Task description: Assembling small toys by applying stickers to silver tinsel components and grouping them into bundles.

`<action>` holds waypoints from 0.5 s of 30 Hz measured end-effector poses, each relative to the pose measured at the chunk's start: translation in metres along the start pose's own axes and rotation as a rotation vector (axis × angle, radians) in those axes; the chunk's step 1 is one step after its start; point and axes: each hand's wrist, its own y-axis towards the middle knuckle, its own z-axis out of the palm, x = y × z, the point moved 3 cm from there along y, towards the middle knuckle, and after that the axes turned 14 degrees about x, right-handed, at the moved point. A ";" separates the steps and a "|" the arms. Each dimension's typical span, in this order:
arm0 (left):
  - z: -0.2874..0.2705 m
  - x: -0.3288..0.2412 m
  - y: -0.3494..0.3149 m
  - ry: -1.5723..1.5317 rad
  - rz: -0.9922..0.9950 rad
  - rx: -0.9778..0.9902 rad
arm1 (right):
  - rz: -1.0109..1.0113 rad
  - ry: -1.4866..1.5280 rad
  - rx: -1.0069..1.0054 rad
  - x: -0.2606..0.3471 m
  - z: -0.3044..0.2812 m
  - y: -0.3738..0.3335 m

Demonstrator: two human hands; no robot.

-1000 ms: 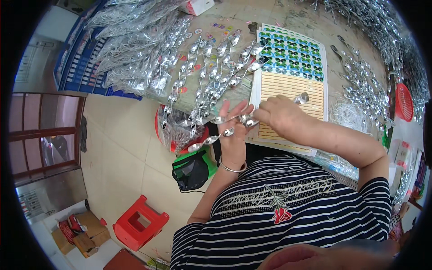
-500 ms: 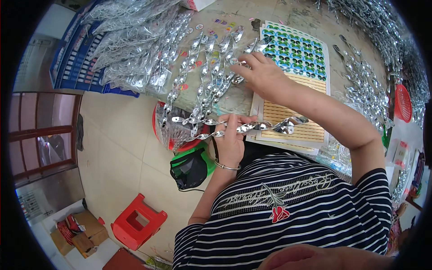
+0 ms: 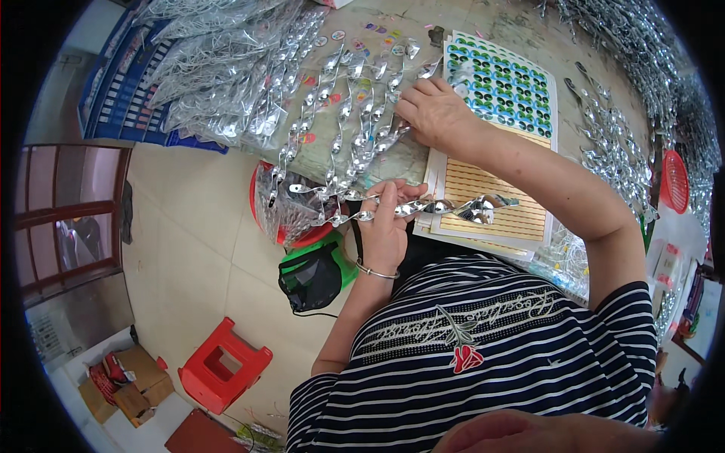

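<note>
Shiny silver twisted strips (image 3: 477, 210) lie across the fingers of my left hand (image 3: 387, 238), which is closed around them just off the table's near edge. Their wider ends reach right, over a sheet with yellow stripes (image 3: 491, 181). More twisted silver strips (image 3: 343, 113) lie in rows on the table, some hanging over its edge. On the table my right hand (image 3: 438, 117) has its fingers bent down and closed on one of these strips, left of a sheet of green and blue round stickers (image 3: 502, 83). Its fingertips are partly hidden.
Clear bags of silver strips (image 3: 226, 83) fill a blue basket (image 3: 124, 106) at the left. Silver tinsel heaps (image 3: 627, 53) lie at the far right, near a red basket (image 3: 674, 181). Below the table edge are a red basin (image 3: 257, 204) and, farther off, a red stool (image 3: 226, 366).
My right hand's fingers have drawn together and bent down over a strip at the table. The strip ends beyond my left hand have come closer together. The view has shifted slightly.
</note>
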 end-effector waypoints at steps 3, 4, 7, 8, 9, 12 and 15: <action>0.000 0.001 0.002 0.017 -0.005 0.019 | -0.126 -0.089 -0.101 -0.004 -0.005 -0.001; 0.000 0.001 0.002 0.009 0.000 0.046 | -0.133 -0.096 -0.108 -0.006 -0.008 -0.001; 0.002 0.001 0.000 0.009 0.004 0.059 | -0.147 -0.093 -0.105 -0.003 -0.029 -0.008; 0.003 0.002 -0.001 0.018 0.002 0.048 | -0.151 -0.085 -0.095 0.000 -0.035 -0.012; 0.006 0.001 0.000 0.018 0.003 0.049 | -0.151 -0.085 -0.095 0.001 -0.035 -0.016; 0.013 0.000 0.000 -0.014 -0.005 0.049 | -0.114 0.045 -0.008 0.003 -0.031 -0.036; 0.013 0.002 0.003 -0.082 0.029 0.038 | -0.112 0.122 0.150 0.013 -0.021 -0.057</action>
